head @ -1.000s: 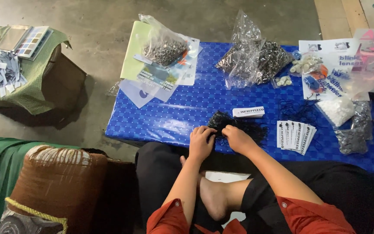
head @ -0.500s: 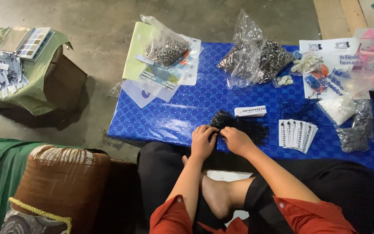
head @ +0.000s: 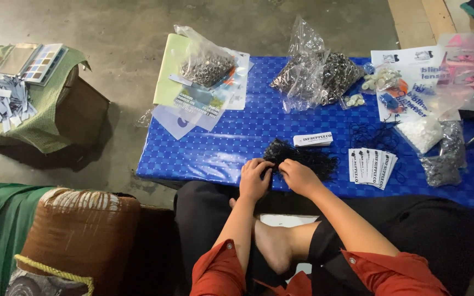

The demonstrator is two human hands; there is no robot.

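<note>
Pinching black cord bundle (head: 303, 158), left hand (head: 254, 178) beside right hand (head: 298, 176).

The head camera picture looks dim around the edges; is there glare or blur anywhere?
Head view: sharp, no blur on the left hand or right hand; the clear plastic bags catch glare; the floor at left lies in shadow beside the blue table.

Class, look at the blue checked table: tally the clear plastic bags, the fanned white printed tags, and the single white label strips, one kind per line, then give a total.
Clear plastic bags holding small parts: 3
Fans of white printed tags: 1
Single white label strips: 1
Total: 5
</note>
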